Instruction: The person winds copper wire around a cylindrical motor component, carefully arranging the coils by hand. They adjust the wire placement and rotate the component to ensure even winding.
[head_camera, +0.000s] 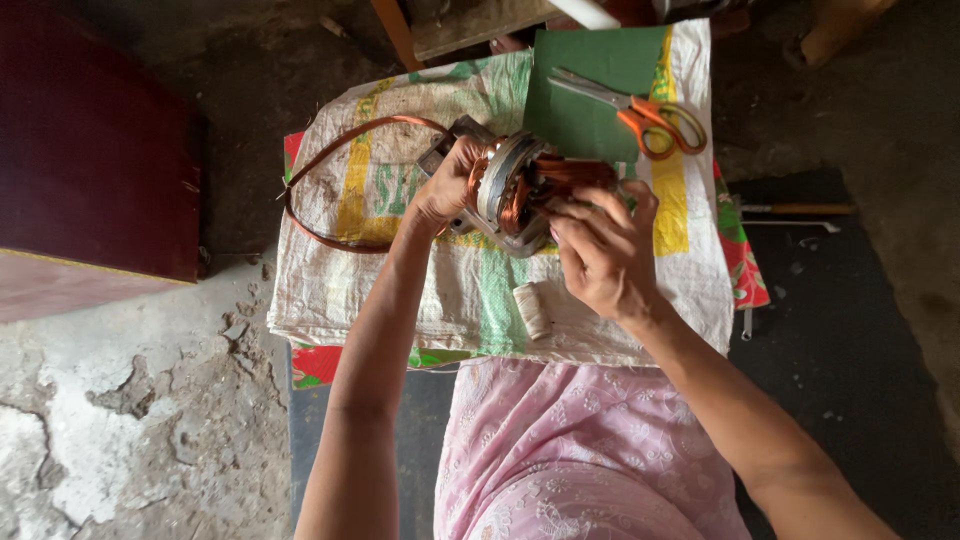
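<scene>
Pink patterned cloth over the lap sits nearest the lens, both bare forearms reaching up from it to the motor stator. Stator is a metal frame with copper windings, resting on the woven sack near the middle of the surface, tilted on its side so the coil end faces the person. Left hand clamps around the stator's left end, probably to keep it from rolling. Right hand is curled at the right coil end, fingertips pinched on the copper winding; what exactly they pinch, can't tell. Loop of copper wire trails off left from the stator across the sack. White thread spool lies just below the stator, near the right hand. Green card sheet sits behind the stator with orange-handled scissors on it, blades shut. Sack is laid over a red floral cloth, edges showing both sides. Surface is low. Floor is cracked, patchy concrete; dark red box at left; thin metal tools on the floor at right.
</scene>
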